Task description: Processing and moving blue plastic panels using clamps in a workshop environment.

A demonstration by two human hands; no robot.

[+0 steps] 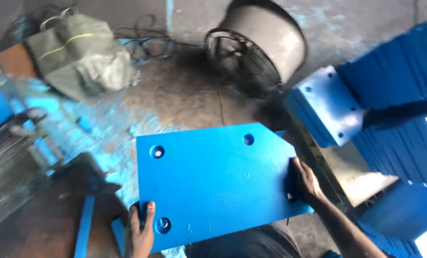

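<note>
A person holds a flat blue panel with drilled holes out in front of them, above the dusty concrete floor; the left hand has its grip closed on the panel's near left corner, thumb on top by a hole; the right hand clamps the right edge, fingers spread over the face; a round drum fan lies beyond; stacked blue panels sit to the right; a grey sack rests far left.
</note>
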